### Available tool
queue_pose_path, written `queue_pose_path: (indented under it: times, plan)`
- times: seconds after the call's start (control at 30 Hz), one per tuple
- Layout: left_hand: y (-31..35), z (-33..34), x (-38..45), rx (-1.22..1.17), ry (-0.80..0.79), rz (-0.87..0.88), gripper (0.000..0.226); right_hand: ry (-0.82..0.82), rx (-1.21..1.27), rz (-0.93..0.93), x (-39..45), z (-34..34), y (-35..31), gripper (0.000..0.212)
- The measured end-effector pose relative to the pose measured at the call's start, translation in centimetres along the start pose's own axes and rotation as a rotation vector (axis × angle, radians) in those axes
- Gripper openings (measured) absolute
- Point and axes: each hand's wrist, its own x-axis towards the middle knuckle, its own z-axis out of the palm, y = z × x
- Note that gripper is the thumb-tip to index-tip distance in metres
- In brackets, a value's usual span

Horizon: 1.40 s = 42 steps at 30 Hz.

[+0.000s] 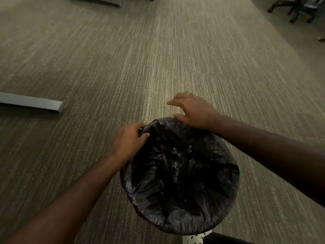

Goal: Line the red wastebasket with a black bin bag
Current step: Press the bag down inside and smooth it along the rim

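A black bin bag (pixel 179 173) lies spread open over a round wastebasket on the carpet, folded over the rim all round; the basket's red wall is hidden under it. My left hand (pixel 129 140) grips a bunched fold of the bag at the far left of the rim. My right hand (pixel 191 110) rests on the far edge of the rim, thumb pressing the plastic, fingers spread and pointing left. The bag's inside sags in crumpled folds.
Grey-green carpet (pixel 140 59) stretches ahead. A grey metal table foot (pixel 31 102) lies at the left, another dark one (pixel 95 1) at the top. Office chair bases (pixel 297 9) stand top right. A white speckled object (pixel 195 238) sits just below the basket.
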Motion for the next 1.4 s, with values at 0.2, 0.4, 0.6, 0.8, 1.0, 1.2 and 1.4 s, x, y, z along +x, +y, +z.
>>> queue_pose_path:
  times: [0.2,0.4,0.6,0.8,1.0,1.2,1.4]
  plan:
    - [-0.3,-0.3,-0.6,-0.008,0.036,-0.037,0.023,-0.152,0.308,0.115,1.5,1.6,1.7,0.022]
    - [-1.0,-2.6,-0.5,0.052,0.106,-0.024,0.023,-0.172,0.405,0.041,4.8,0.8,1.3,0.022]
    - [-2.6,-3.6,-0.4,0.058,0.189,-0.074,0.039,0.195,0.242,-0.188,4.6,0.8,-3.2,0.020]
    - [-3.0,-3.5,-0.6,0.038,0.199,-0.093,0.038,-0.948,-0.091,-0.296,2.0,9.3,-9.5,0.035]
    - [-3.0,-3.4,-1.2,0.056,0.205,-0.099,0.030,-1.199,-0.247,-0.202,-0.4,17.3,-8.1,0.050]
    - [-3.8,-3.3,-1.0,0.053,0.212,-0.109,0.028,-1.092,-0.072,-0.203,-0.4,13.2,-8.0,0.049]
    - [-4.1,-3.4,-0.3,0.042,0.216,-0.148,0.023,-0.872,-0.140,0.075,0.0,5.3,-4.6,0.046]
